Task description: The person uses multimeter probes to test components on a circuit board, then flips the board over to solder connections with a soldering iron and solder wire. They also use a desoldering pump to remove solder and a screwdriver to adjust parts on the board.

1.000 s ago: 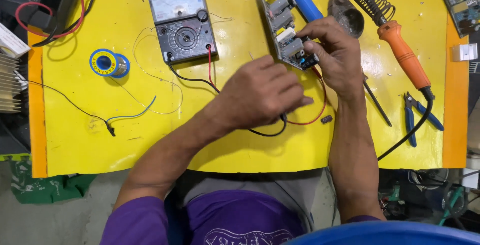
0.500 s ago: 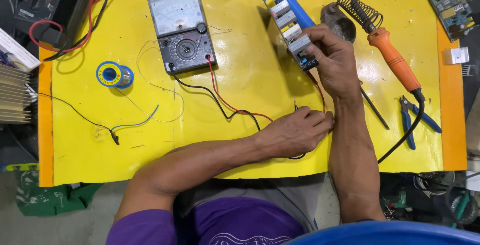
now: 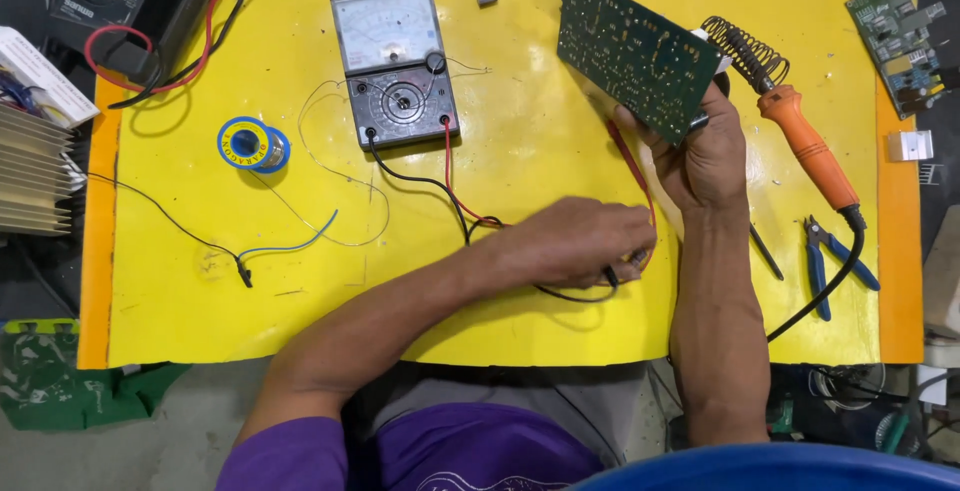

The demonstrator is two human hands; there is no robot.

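Yellow table [image 3: 250, 321], right hand [image 3: 705, 156] gripping circuit board [image 3: 635, 56]

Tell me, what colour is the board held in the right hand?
Dark green, speckled with small silvery solder points. The board shows best in the head view, held up by the right hand.

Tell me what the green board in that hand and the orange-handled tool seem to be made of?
The circuit board looks like rigid laminate with a matte green coating, dotted with small shiny solder points. The soldering iron has an orange handle, apparently plastic, and rests in a dark coiled wire holder, likely metal.
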